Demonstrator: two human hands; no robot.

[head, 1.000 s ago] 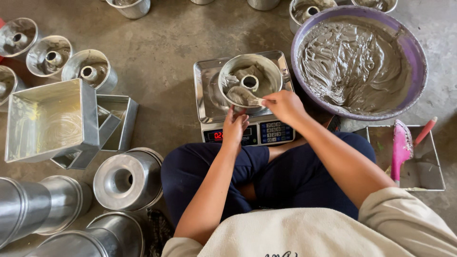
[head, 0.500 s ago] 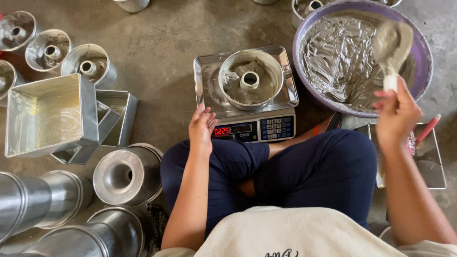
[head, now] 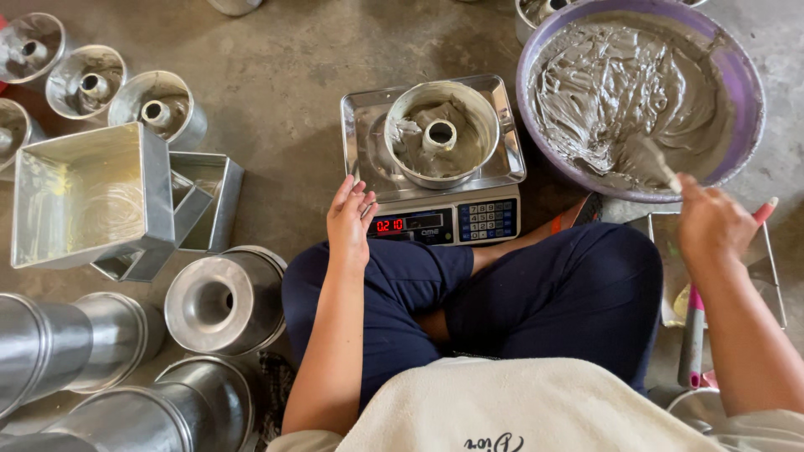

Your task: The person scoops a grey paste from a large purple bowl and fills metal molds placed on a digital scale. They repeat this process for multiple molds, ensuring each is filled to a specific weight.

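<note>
Head view: right hand [head: 712, 228] grips a batter-buried spoon [head: 649, 159] (handle hidden); left hand [head: 350, 216] rests open beside scale [head: 435, 219].

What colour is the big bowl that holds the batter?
Purple, seen in the head view: the big bowl has a purple rim.

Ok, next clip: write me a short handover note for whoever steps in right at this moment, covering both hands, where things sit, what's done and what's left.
Left hand: open, empty, resting at the front left corner of the scale.
Right hand: gripping a spatula whose blade is down in the grey batter of the purple bowl.
Ring mould sits on the scale pan, partly filled with batter; display is lit.
Done: some batter is in the mould.
Left: judging by the empty ring moulds at upper left, probably topping up this one, then filling those.
</note>
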